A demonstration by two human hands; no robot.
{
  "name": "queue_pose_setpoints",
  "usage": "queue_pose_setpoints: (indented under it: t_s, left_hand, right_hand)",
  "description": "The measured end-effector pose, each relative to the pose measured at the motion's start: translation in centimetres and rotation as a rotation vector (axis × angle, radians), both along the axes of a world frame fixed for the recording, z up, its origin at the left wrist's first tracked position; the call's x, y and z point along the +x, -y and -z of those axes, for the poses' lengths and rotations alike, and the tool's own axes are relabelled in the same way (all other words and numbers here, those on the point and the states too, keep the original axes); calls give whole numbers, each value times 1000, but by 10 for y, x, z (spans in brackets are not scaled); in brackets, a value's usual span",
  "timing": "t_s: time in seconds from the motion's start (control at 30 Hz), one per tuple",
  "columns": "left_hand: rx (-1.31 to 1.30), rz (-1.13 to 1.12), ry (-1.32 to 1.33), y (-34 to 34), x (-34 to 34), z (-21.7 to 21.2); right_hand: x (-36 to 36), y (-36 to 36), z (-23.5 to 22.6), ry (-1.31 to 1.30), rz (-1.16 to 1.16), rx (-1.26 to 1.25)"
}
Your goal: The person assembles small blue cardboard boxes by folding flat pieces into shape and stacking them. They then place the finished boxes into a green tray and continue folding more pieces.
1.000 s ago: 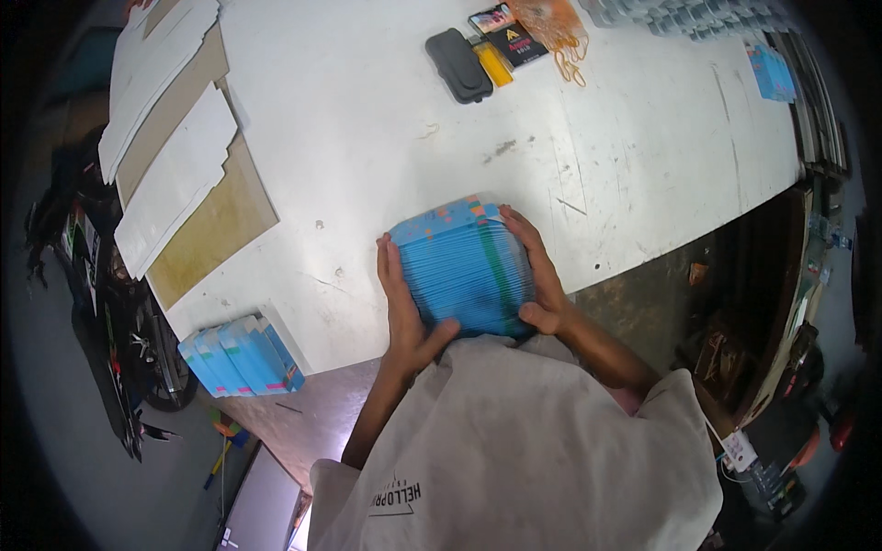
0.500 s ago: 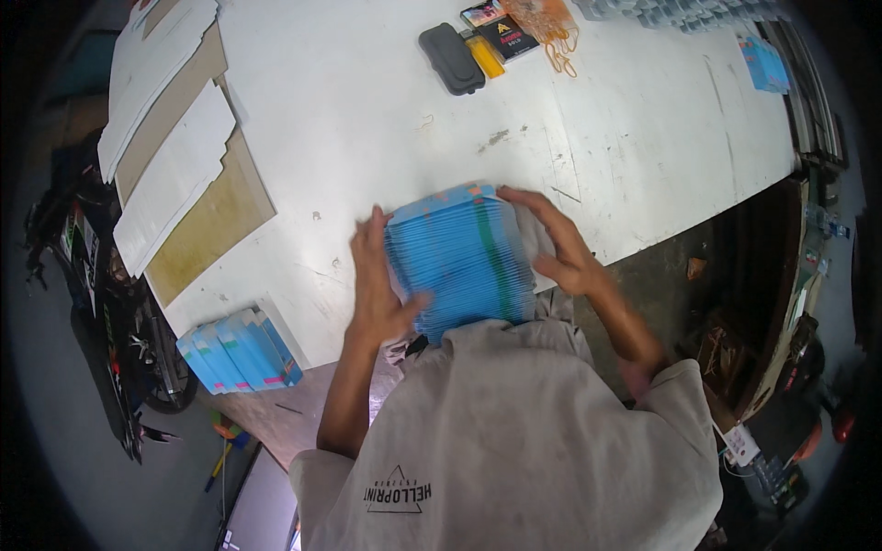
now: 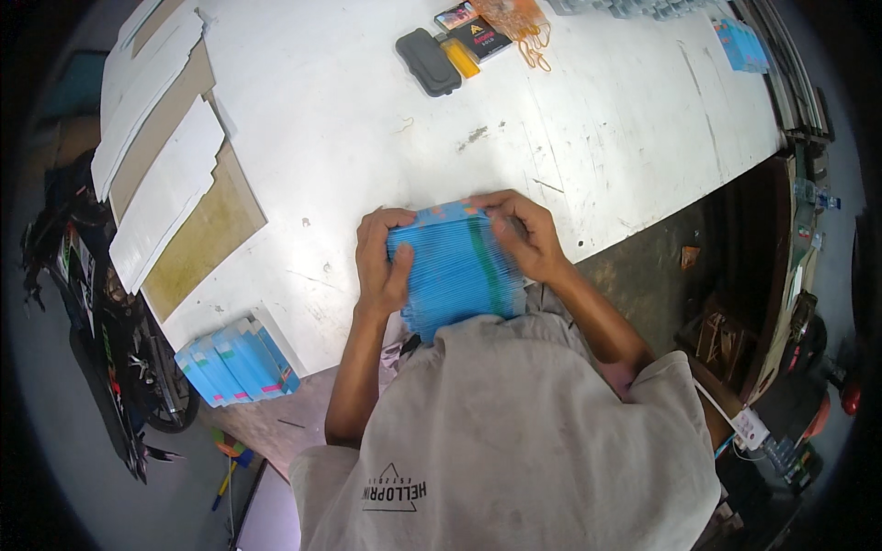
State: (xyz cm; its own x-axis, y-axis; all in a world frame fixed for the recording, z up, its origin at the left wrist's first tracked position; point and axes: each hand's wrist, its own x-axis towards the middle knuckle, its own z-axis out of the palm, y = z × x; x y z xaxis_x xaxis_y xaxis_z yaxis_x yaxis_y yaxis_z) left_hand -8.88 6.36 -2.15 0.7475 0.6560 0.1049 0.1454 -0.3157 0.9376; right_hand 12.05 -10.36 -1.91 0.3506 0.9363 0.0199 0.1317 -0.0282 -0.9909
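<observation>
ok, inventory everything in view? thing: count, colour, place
table: 1, white, centre
stack: 1, blue with green stripe, held, centre
packs: several, blue, table's near-left corner
bundle: 1, blue, far right
sheets: several, white and tan, left
case: 1, dark grey, far middle
yellow item: 1, yellow, beside case
flat boxes: 2, one mainly black, near yellow item
bands: several, orange, right of boxes
plastic pieces: many, grey, far-right edge
bike: 1, mostly black, left
clutter: uncountable, mostly dark, right
shirt: 1, grey, lower centre
left hand: 1, stack's left
right hand: 1, stack's right
</observation>
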Motion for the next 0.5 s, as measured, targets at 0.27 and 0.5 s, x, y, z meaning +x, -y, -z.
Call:
queue_pose_setpoints:
  t_s: [0.27, 0.5]
  left_hand:
    - [-33, -46, 5, 21, -7, -3]
    - [-87, -91, -28, 32, -15, -3]
  right_hand:
    - [-12, 15, 10, -313, 46, 27]
    - [-23, 8, 16, -190, 85, 89]
